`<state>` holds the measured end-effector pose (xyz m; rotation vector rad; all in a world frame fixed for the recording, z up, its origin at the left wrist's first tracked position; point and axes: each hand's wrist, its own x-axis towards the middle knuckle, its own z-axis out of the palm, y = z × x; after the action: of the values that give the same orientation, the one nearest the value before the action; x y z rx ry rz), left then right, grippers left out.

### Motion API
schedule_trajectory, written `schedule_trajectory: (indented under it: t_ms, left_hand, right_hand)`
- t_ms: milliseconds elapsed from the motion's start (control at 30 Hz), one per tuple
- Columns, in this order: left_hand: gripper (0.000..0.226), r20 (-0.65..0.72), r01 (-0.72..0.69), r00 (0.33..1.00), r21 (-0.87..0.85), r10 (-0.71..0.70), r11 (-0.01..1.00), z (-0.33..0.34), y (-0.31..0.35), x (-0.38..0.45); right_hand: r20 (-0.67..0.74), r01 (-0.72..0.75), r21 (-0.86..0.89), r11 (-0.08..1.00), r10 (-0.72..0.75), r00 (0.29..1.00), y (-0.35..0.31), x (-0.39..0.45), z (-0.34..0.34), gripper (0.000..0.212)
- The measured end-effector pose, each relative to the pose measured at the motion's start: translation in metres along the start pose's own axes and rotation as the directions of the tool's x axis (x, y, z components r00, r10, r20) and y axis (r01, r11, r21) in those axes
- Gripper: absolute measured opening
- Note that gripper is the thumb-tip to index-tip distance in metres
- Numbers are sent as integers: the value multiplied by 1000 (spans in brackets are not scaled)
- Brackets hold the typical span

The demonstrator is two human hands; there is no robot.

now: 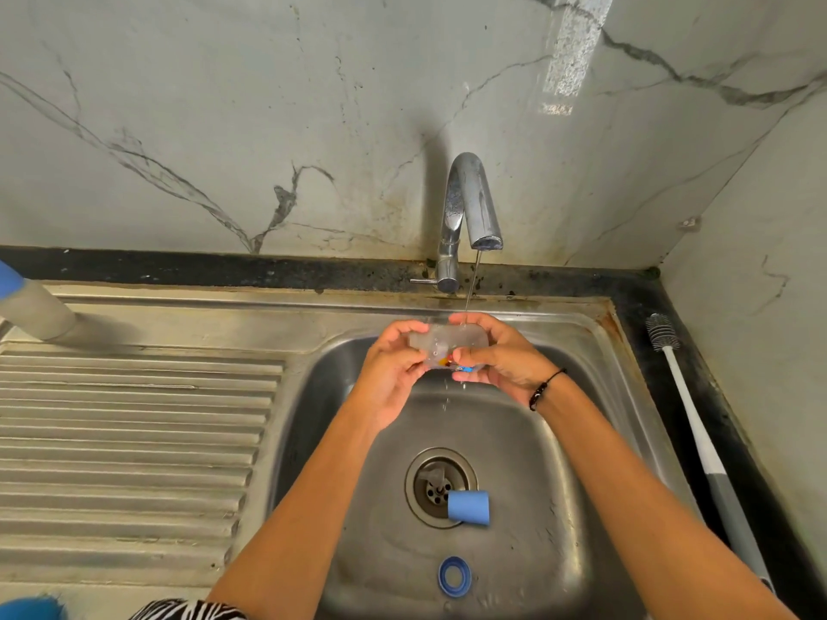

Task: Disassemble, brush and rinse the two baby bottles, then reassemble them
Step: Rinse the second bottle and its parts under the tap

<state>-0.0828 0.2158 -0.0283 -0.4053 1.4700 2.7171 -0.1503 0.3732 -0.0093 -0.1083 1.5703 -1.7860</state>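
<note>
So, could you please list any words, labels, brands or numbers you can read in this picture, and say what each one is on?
No text can be read anywhere.
Clear bottle, held by both hands under the tap: a small coloured print in orange and blue, too small and blurred to read.
Blue cap, blue ring and bottle brush: no visible markings.

Stainless-steel sink (599, 351): dull, water-spotted; chrome tap (470, 203): glossy; bottle body (447, 340): clear plastic; cap (468, 507): matt blue plastic; wall (268, 105): smooth veined marble, stained
</note>
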Motion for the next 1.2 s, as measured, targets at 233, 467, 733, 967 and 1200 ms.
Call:
schedule_trajectory:
  t_ms: [233,467,733,967,1200]
  left_hand:
    - [29,-191,268,957,289,-219,919,12,-3,5]
    - [29,-64,22,998,43,-20,999,6,-9,-1]
    - [15,-193,93,976,-76,-106,993,3,-14,-6]
    - [23,-293,270,901,-197,-320,942,12,-17,-3]
    - [4,-271,127,943,-237,-191,963,19,-19,5]
  right_hand:
    - [-142,223,-354,908,-288,947,18,0,8,59]
    - [-90,126,-102,987,-136,987,14,0,6,63]
    - [-145,114,-205,972,-145,979,19,3,13,73]
    - [-156,223,-700,679,-450,879,16,3,23,75]
    - [-77,141,-894,425,-457,886,19,-4,11,71]
